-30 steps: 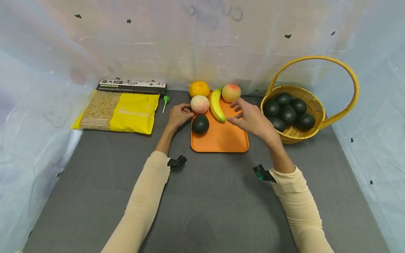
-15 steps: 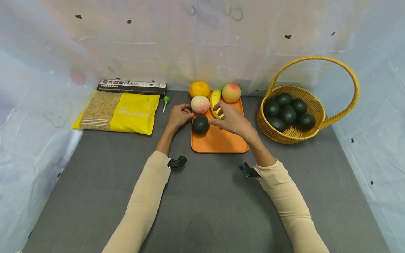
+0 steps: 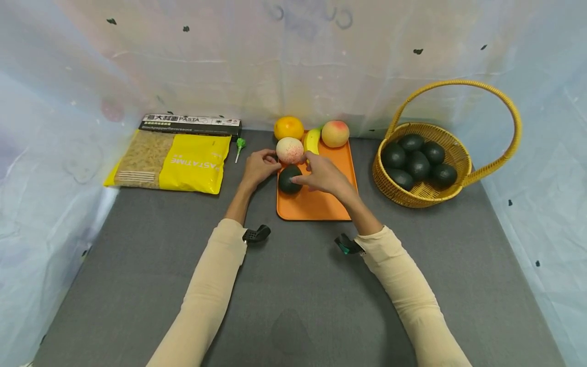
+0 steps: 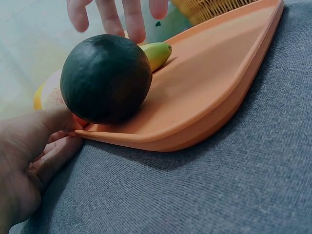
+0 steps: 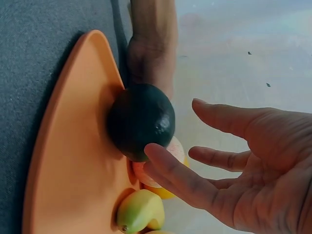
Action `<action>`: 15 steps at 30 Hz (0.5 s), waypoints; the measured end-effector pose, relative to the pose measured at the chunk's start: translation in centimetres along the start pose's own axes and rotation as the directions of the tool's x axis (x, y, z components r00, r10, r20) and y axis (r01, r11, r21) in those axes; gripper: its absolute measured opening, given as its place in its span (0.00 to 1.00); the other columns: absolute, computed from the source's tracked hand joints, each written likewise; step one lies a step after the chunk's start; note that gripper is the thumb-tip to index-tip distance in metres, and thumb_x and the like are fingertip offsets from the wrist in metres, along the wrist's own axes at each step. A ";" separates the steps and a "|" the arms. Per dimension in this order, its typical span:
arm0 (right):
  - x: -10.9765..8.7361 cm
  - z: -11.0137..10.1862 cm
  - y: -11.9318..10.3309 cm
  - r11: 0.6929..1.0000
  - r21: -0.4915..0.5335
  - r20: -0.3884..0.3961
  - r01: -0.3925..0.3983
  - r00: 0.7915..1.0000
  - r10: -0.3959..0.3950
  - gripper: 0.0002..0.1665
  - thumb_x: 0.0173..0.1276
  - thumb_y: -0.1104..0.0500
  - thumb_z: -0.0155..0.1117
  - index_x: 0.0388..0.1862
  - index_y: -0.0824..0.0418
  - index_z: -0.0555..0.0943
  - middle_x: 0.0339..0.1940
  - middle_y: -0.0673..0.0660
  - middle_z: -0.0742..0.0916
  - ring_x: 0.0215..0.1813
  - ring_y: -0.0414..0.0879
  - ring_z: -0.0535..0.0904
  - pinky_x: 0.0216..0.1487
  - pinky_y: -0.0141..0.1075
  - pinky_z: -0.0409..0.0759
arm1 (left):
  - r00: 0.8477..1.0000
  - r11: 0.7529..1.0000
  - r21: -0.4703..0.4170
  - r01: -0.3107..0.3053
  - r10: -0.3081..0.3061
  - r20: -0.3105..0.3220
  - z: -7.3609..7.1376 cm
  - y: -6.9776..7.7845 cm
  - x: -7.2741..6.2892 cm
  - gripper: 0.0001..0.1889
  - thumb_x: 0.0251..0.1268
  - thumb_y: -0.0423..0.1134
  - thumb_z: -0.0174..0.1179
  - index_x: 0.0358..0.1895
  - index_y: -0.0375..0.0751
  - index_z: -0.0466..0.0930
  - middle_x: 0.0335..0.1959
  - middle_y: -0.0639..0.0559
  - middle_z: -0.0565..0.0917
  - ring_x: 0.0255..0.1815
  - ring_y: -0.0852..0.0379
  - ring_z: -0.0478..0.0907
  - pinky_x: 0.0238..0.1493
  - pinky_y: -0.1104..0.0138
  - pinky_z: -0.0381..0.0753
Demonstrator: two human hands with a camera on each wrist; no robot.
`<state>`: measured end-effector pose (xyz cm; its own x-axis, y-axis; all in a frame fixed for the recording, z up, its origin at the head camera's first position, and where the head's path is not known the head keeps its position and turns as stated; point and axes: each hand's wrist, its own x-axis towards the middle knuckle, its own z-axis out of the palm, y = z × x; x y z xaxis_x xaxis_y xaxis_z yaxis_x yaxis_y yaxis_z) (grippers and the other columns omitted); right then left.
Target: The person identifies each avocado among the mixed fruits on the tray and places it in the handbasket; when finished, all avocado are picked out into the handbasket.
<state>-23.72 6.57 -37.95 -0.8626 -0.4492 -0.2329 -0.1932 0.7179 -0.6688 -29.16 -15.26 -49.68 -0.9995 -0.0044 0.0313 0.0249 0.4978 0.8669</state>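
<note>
An orange tray (image 3: 302, 208) lies on the grey tabletop, with fruit on it. At its left edge my left hand (image 3: 258, 168) pinches the rim, thumb above and fingers below in the left wrist view. Just inside that edge sits a dark avocado (image 3: 286, 182). My right hand (image 3: 326, 176) hovers over the tray with fingers spread, its thumb overlapping the avocado in the head view. The right wrist view shows the fingertips (image 5: 155, 150) close to the avocado (image 5: 141, 119), not curled round it. Behind it are a speckled pink peach (image 3: 290, 150) and a banana (image 3: 312, 140), partly hidden.
An orange fruit (image 3: 289, 128) and another peach (image 3: 335, 133) sit at the tray's back. A tall-handled wicker basket (image 3: 424, 200) of several avocados stands right. To the left lie a yellow pasta bag (image 3: 194, 165), a black pasta box (image 3: 190, 130) and a green lollipop (image 3: 240, 143).
My right hand has moved left from beside the basket, across the banana, to the avocado on the tray. My left hand stays at the tray's rim.
</note>
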 end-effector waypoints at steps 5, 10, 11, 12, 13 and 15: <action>0.7 0.5 0.1 0.999 0.025 0.028 -0.026 0.999 0.025 0.34 0.72 0.50 0.71 0.67 0.65 0.71 0.45 0.60 0.79 0.41 0.59 0.89 0.42 0.45 0.88 | 1.000 1.000 0.007 0.008 -0.008 -0.001 -0.1 -0.1 0.1 0.22 0.62 0.40 0.69 0.59 0.37 0.85 0.37 0.44 0.86 0.30 0.63 0.79 0.40 0.73 0.76; 1.3 1.1 0.2 0.999 -0.039 0.005 -0.002 1.000 0.002 0.34 0.72 0.48 0.71 0.67 0.65 0.72 0.40 0.59 0.81 0.33 0.53 0.83 0.37 0.40 0.81 | 1.000 1.000 0.008 0.010 -0.010 0.000 -0.1 0.0 0.0 0.22 0.62 0.40 0.69 0.59 0.37 0.85 0.37 0.44 0.86 0.31 0.62 0.80 0.40 0.72 0.77; 1.5 1.1 0.2 0.998 -0.055 -0.003 0.005 1.000 -0.005 0.33 0.72 0.48 0.71 0.67 0.65 0.72 0.39 0.59 0.82 0.32 0.51 0.81 0.36 0.38 0.79 | 1.000 1.000 0.006 0.012 -0.012 0.002 -0.2 0.1 0.0 0.22 0.62 0.40 0.69 0.59 0.37 0.85 0.37 0.44 0.86 0.31 0.62 0.80 0.40 0.72 0.77; 1.6 1.2 0.2 0.998 -0.061 -0.007 0.008 1.000 -0.009 0.33 0.72 0.48 0.71 0.66 0.66 0.73 0.40 0.60 0.83 0.32 0.51 0.82 0.36 0.38 0.78 | 1.000 1.000 0.004 0.013 -0.013 0.003 -0.2 0.1 0.0 0.22 0.62 0.39 0.69 0.59 0.37 0.85 0.38 0.44 0.86 0.31 0.62 0.80 0.40 0.72 0.77; 1.7 1.3 0.2 0.998 -0.065 -0.011 0.008 1.000 -0.009 0.33 0.72 0.48 0.71 0.66 0.65 0.73 0.40 0.60 0.83 0.32 0.52 0.82 0.35 0.37 0.78 | 1.000 1.000 0.005 0.015 -0.015 0.004 -0.2 0.1 0.0 0.22 0.63 0.40 0.69 0.60 0.37 0.85 0.38 0.44 0.86 0.31 0.62 0.80 0.40 0.72 0.77; 1.8 1.4 0.2 0.999 -0.054 -0.006 0.000 1.000 0.000 0.33 0.72 0.48 0.71 0.66 0.65 0.73 0.43 0.61 0.85 0.33 0.54 0.86 0.35 0.37 0.80 | 1.000 1.000 0.008 0.016 -0.016 0.005 -0.1 0.1 0.0 0.22 0.63 0.40 0.69 0.60 0.37 0.85 0.38 0.44 0.87 0.31 0.63 0.80 0.40 0.72 0.77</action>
<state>-24.65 5.10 -39.47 -0.8653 -0.4461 -0.2284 -0.2180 0.7454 -0.6300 -29.18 -15.35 -49.56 -0.9999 -0.0080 0.0144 0.0084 0.5049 0.8631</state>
